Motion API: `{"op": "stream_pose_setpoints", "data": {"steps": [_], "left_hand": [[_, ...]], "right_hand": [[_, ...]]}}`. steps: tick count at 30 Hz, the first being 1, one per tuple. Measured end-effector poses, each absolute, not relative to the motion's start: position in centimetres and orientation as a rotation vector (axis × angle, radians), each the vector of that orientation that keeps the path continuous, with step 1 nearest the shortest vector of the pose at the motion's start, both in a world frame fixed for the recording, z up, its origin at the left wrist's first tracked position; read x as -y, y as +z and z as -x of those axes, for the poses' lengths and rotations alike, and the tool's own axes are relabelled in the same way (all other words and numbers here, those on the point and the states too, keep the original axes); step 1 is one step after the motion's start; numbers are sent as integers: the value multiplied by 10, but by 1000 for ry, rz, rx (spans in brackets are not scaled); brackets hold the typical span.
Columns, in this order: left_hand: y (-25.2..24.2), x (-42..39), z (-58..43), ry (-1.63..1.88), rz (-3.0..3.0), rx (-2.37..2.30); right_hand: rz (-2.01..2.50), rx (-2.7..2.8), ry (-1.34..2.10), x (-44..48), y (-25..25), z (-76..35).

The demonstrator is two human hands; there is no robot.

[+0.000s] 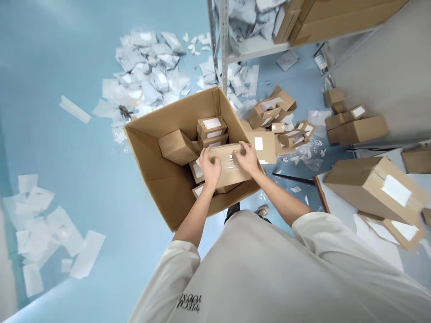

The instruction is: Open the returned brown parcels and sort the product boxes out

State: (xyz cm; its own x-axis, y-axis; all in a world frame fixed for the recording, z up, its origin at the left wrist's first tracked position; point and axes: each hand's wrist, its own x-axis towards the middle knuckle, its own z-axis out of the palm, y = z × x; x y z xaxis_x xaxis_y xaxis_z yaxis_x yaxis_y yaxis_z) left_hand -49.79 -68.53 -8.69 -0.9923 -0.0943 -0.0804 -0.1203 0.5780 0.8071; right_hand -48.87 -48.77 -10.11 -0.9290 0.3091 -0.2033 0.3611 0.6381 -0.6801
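Note:
A large open cardboard carton [148, 175] stands in front of me, with several smaller boxes inside. Over its right part, a taped brown box [230, 167] is held between both hands. My left hand [210, 168] grips the box's left end, thumb on the taped face. On the right end, my right hand [247, 158] holds it the same way, fingers over the far edge. Beneath and beyond it lie a plain brown box [177, 147] and stacked labelled boxes [212, 128]. The held box hides part of the carton's contents.
White packets [151, 67] are heaped on the floor beyond the carton, near a metal shelf post [224, 45]. Loose papers [50, 229] lie at the left. Small boxes [269, 110] are scattered at the right, and a large labelled box [373, 184] rests on a table at my right.

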Motion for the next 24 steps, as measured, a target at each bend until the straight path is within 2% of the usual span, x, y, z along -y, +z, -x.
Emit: {"op": "stream_pose_setpoints", "data": {"steps": [7,13,17,24], "left_hand": [[17,647,475,1555,-104,-2983],[90,584,443,1639,-525,-3037],[95,518,411,1584,-819,-2907],[42,391,334,1415,-965,-2615]], "right_hand": [[-457,-2994,-1434,434,-8,460],[-440,-3201,-1427,362,42,402],[-551,-3289,-1376,295,52,334],[-1111,-3209,-1239,204,26,196]]}}
